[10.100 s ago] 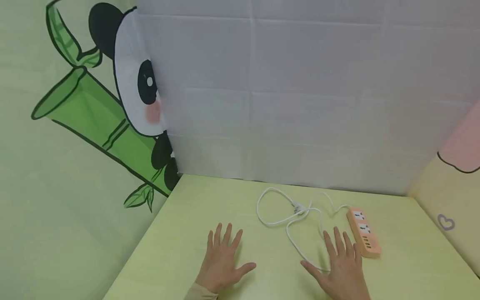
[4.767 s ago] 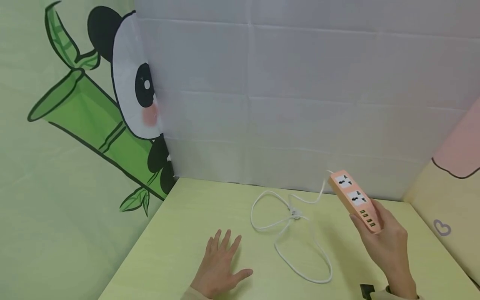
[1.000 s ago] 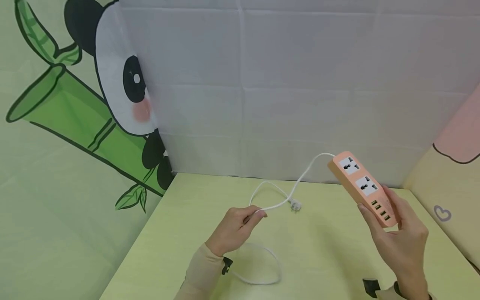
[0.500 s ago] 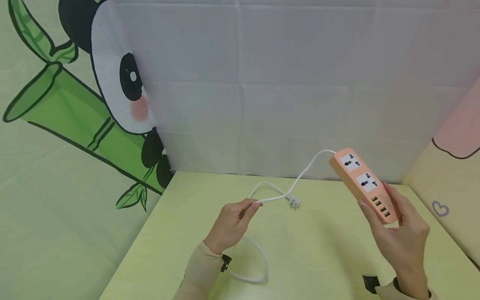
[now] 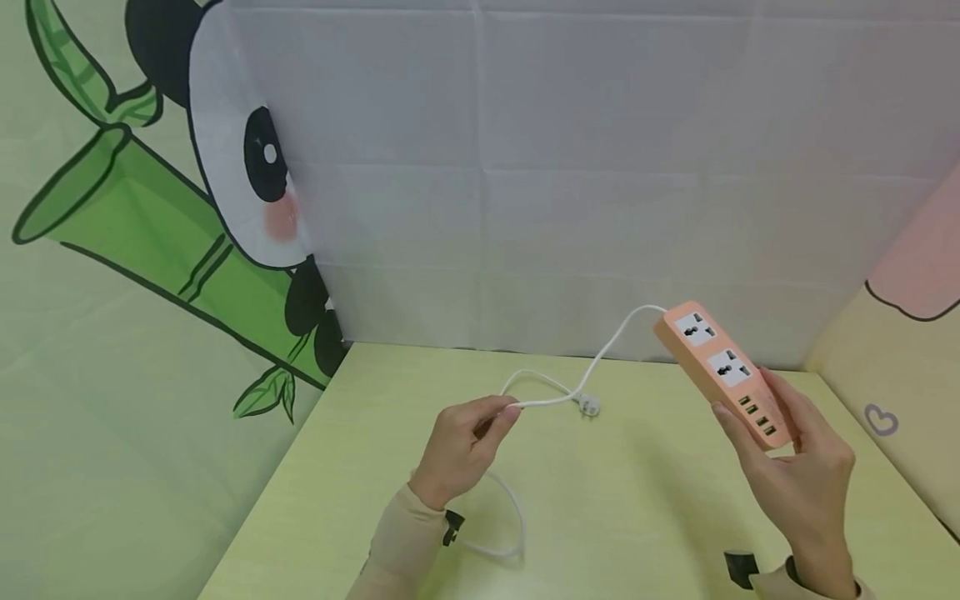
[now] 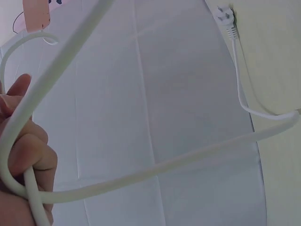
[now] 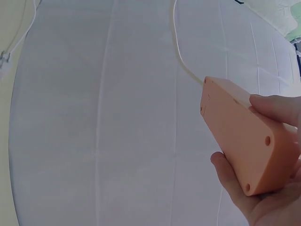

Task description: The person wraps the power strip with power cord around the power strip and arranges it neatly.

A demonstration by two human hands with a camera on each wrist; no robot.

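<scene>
An orange power strip [image 5: 723, 375] is held up at a tilt over the table's right side. Its two white sockets and a row of USB ports face the head camera. My right hand [image 5: 806, 475] grips its near end, thumb on one side and fingers on the other; the right wrist view shows its plain underside [image 7: 240, 136]. From the far end a white cord [image 5: 603, 354] arcs across to my left hand [image 5: 461, 446], which pinches it between thumb and fingers. In the left wrist view, the cord [image 6: 155, 169] loops about the curled fingers. The plug [image 5: 588, 406] lies on the table.
The pale yellow-green table [image 5: 585, 517] meets a creased white backdrop [image 5: 600, 167] at the back. A loop of cord [image 5: 517, 521] hangs below the left wrist. A panda-and-bamboo print [image 5: 225, 167] covers the left wall.
Earlier the strip lay on the table beside both flat hands. The right hand has lifted it; the left has since taken the cord. Over the last second the cord loop below the left wrist has shrunk.
</scene>
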